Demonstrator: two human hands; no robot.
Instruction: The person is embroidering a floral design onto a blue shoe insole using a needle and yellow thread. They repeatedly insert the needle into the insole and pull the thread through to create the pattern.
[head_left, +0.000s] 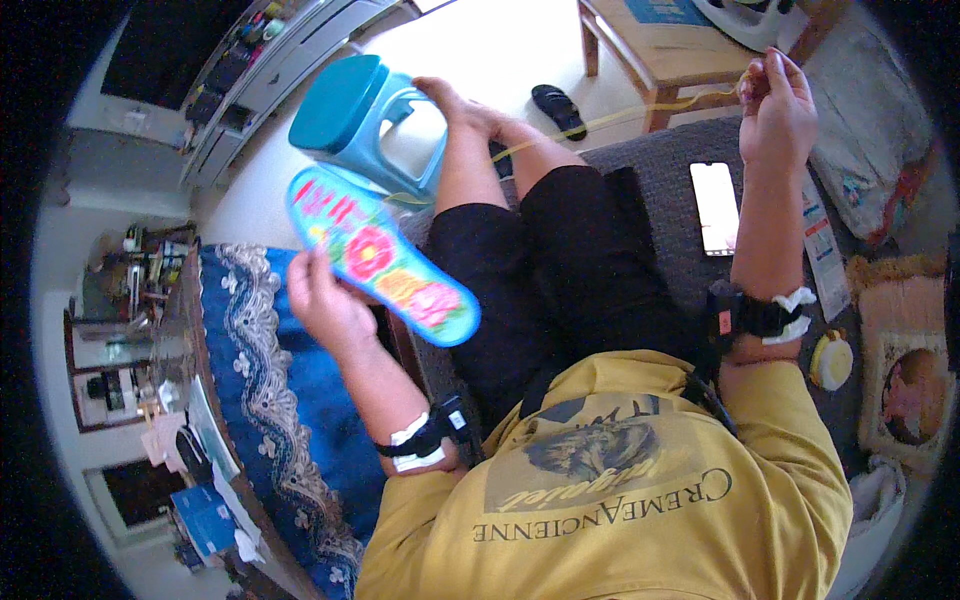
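Bright daylight glare on the floor (500, 50), strong fisheye bending, black vignetted corners.

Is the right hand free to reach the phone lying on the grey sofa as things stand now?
Probably not at once. The right hand is raised and pinches a yellow thread. The phone lies uncovered on the sofa beside that forearm, so the path looks open.

grey sofa (660, 190) with phone (715, 207)
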